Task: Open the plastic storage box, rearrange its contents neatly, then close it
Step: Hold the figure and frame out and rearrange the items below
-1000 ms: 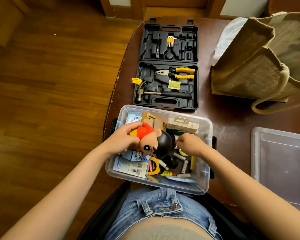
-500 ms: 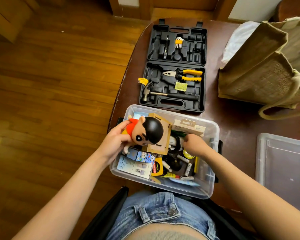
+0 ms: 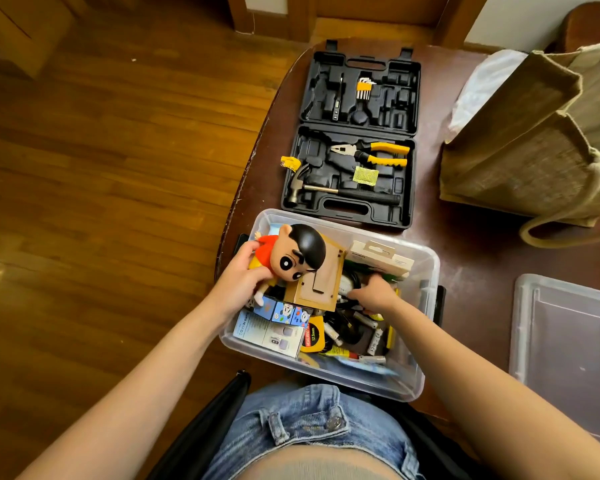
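Observation:
The clear plastic storage box (image 3: 426, 306) stands open at the table's near edge, full of mixed items. My left hand (image 3: 238, 282) grips a cartoon boy figure (image 3: 291, 252) in a red shirt, held over the box's left far corner. My right hand (image 3: 374, 294) reaches into the middle of the box among dark cables, fingers curled down; what they hold is hidden. A cardboard piece (image 3: 321, 282) leans between my hands. A yellow tape measure (image 3: 312, 337), small printed boxes (image 3: 286, 313), batteries and a white carton (image 3: 381, 258) lie inside.
The box's clear lid (image 3: 568, 341) lies on the table to the right. An open black tool case (image 3: 354, 133) with pliers and a hammer sits just behind the box. A burlap bag (image 3: 534, 133) stands at the back right. Wooden floor lies left of the table edge.
My left hand has lifted the figure from the box's middle and carried it toward the left far corner. My right hand has shifted slightly deeper toward the box's centre. The cardboard piece now stands exposed.

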`<state>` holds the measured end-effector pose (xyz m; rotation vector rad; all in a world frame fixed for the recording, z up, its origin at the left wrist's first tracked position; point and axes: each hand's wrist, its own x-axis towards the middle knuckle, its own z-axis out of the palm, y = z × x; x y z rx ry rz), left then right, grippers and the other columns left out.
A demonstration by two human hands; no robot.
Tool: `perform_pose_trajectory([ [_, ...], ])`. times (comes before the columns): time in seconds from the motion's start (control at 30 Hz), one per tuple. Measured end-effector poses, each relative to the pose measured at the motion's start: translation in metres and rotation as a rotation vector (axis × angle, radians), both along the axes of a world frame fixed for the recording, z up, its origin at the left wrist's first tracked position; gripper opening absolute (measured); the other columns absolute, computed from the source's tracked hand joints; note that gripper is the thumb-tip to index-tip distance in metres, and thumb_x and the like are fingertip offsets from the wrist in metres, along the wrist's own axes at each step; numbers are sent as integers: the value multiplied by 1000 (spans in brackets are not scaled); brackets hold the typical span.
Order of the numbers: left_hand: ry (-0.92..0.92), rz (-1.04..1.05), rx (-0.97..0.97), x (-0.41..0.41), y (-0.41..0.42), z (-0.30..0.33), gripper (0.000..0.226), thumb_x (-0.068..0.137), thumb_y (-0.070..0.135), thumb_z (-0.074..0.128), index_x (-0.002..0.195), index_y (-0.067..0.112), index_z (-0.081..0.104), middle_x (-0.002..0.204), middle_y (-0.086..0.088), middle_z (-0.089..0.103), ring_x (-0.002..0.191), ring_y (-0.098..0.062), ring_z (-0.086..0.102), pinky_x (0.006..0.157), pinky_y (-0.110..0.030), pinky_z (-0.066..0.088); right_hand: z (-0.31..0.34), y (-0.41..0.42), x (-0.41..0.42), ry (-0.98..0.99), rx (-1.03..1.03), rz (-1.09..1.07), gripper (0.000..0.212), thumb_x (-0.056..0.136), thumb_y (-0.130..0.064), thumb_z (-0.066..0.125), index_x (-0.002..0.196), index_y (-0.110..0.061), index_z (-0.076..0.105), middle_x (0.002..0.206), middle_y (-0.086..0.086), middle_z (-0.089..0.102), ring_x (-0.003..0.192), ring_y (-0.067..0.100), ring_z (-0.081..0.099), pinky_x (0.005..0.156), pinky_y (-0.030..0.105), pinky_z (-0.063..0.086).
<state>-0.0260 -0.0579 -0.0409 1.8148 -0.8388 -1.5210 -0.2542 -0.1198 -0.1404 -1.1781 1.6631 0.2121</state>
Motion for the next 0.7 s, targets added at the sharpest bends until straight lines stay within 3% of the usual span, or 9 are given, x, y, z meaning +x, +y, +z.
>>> perform_pose_trajectory([
  [0.1,-151,-23,-34,-3,-3,-1,42,84,2,58,119,21,45,102,-1,56,88,-11,56,67,-21,44,0,0,-1,24,-54,66,20,84,-20,66,84,-13,47,98,11,59,80,20,56,70,32,47],
  [0.17,-269,-33,-75,-6,-1,-2,47,84,4,60,126,20,45,101,3,55,88,-9,55,68,-19,43,-1,2,-2,27,-99,121,27,83,-19,67,102,-8,52,108,12,59,95,25,57,79,33,48],
  [0.23,-442,-51,-129,-8,3,-4,52,84,8,61,133,19,44,109,4,50,96,-12,53,79,-25,47,-1,5,-4,42,-133,173,46,82,-20,66,122,-6,49,121,13,55,110,29,54,89,35,47],
  [0.3,-607,-70,-182,-8,6,-5,52,85,13,63,133,17,47,111,6,43,104,-12,48,86,-28,45,-1,6,-5,45,-155,202,50,82,-21,65,127,-7,49,125,14,55,112,29,53,92,36,47],
  [0.37,-711,-90,-206,-9,8,-5,44,86,15,61,129,17,51,108,6,42,105,-11,44,84,-26,41,0,5,-5,53,-164,238,46,82,-22,65,124,-9,52,121,12,59,108,27,56,85,32,47],
  [0.57,-649,-66,-156,-6,7,-6,35,93,6,48,126,18,52,106,4,53,94,-13,51,74,-25,40,6,0,-7,88,-137,290,36,80,-20,65,113,-9,55,106,9,62,94,23,58,76,32,49],
  [0.7,-661,-117,-130,-2,8,-9,25,95,8,45,116,22,47,94,1,60,80,-15,55,58,-24,38,8,3,-12,123,-146,228,32,78,-12,65,104,-9,47,95,7,57,85,23,56,65,31,45],
])
